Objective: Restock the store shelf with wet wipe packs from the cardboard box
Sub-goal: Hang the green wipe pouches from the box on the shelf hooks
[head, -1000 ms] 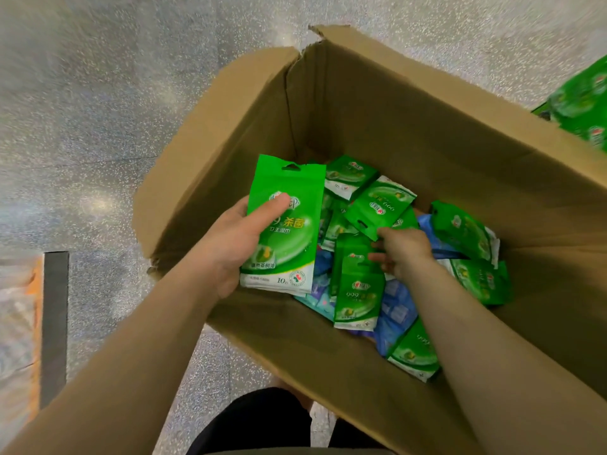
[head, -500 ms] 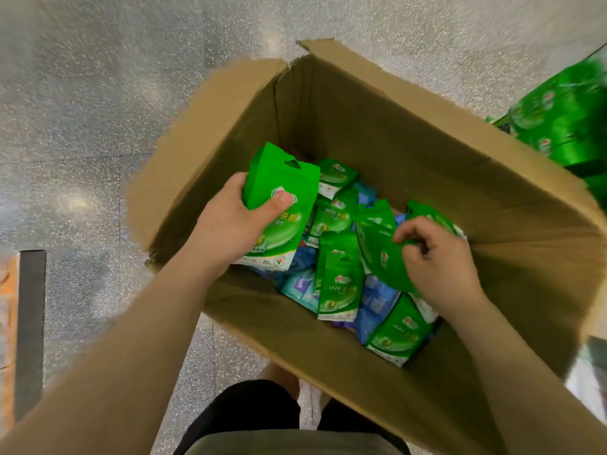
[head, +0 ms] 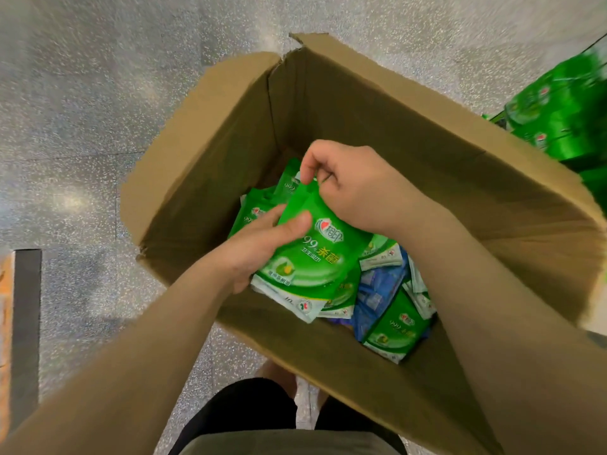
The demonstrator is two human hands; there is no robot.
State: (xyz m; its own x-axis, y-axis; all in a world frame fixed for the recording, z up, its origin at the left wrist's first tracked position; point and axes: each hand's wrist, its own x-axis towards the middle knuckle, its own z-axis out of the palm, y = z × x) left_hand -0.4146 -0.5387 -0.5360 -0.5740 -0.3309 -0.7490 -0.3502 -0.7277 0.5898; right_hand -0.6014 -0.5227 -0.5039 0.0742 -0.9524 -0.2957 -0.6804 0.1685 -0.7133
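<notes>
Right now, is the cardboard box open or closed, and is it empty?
Open, not empty. The cardboard box has its flaps folded outward, and green wet wipe packs and blue packs lie loose on its bottom.

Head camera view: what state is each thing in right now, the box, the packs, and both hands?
cardboard box: open, flaps up, partly filled.
left hand: holds the green wipe pack, thumb across its front.
right hand: pinches the top of the green wipe pack.
green wipe pack: lifted above the pile, sealed.
loose green packs: lying jumbled in the box.
blue packs: lying under the green ones.
</notes>
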